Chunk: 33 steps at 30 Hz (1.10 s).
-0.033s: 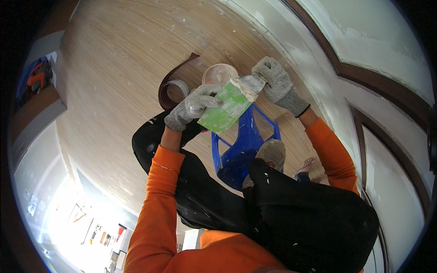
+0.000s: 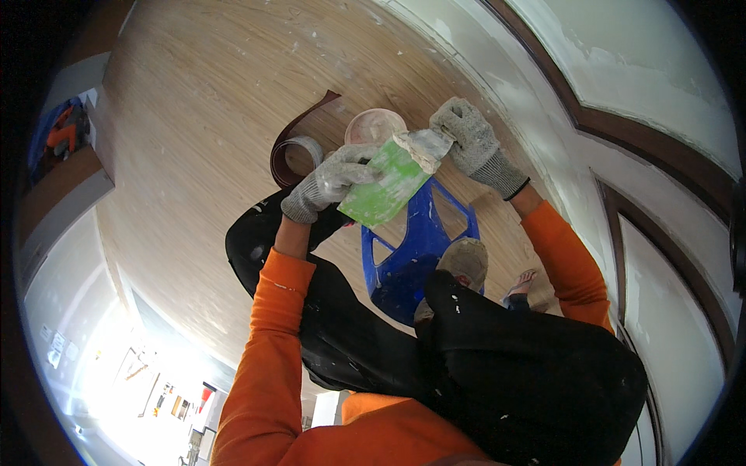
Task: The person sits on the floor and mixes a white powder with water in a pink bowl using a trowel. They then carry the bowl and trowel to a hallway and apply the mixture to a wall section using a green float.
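In my gloved left hand point(image 2: 336, 183) is a flat green plaster board point(image 2: 377, 196), smeared white and tilted, with the thumb lying on top. A thick ridge of off-white putty point(image 2: 420, 151) sits along its far right edge. My gloved right hand point(image 2: 469, 137) is closed round a putty knife, whose metal blade point(image 2: 432, 143) rests against that ridge. The knife's handle is mostly hidden in the fist. Just beyond the board stands a round pale pink tub point(image 2: 374, 124), partly covered by the left hand and board.
A blue plastic stool point(image 2: 404, 268) stands below the board, by my shoe point(image 2: 465, 260). Left of the tub lies a coiled dark-red strip point(image 2: 281, 151) with a whitish roll point(image 2: 309, 147). A white wall with brown trim point(image 2: 622, 136) runs along the right. Another bare foot point(image 2: 522, 283) shows near the stool.
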Each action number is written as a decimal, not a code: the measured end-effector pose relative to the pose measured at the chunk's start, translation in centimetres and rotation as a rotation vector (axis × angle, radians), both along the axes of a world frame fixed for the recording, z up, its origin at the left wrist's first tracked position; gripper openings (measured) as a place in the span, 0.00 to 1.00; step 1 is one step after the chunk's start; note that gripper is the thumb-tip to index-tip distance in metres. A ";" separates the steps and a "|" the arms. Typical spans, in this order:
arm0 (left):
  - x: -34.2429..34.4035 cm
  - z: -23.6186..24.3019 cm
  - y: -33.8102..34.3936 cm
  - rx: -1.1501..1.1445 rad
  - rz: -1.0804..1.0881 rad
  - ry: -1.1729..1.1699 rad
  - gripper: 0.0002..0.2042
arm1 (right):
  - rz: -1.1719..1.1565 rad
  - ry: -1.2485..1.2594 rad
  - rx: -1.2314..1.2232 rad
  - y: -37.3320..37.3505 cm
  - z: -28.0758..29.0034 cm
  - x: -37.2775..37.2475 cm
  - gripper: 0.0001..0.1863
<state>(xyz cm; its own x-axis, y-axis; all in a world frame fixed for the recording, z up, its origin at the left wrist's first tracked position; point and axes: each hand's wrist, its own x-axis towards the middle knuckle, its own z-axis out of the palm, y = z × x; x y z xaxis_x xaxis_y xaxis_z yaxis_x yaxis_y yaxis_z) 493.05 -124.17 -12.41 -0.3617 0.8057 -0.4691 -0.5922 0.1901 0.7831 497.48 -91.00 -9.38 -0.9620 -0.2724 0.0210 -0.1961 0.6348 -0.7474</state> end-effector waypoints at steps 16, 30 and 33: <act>-0.9 4.0 2.3 -0.108 0.063 -0.209 0.23 | 0.022 0.030 0.044 0.2 -1.4 0.4 0.12; -0.9 4.7 2.6 -0.111 -0.026 -0.113 0.23 | 0.096 0.048 0.202 0.9 -1.4 -0.1 0.14; -1.0 4.6 2.3 -0.088 -0.051 -0.082 0.24 | 0.159 -0.032 0.314 1.2 -0.8 -0.3 0.14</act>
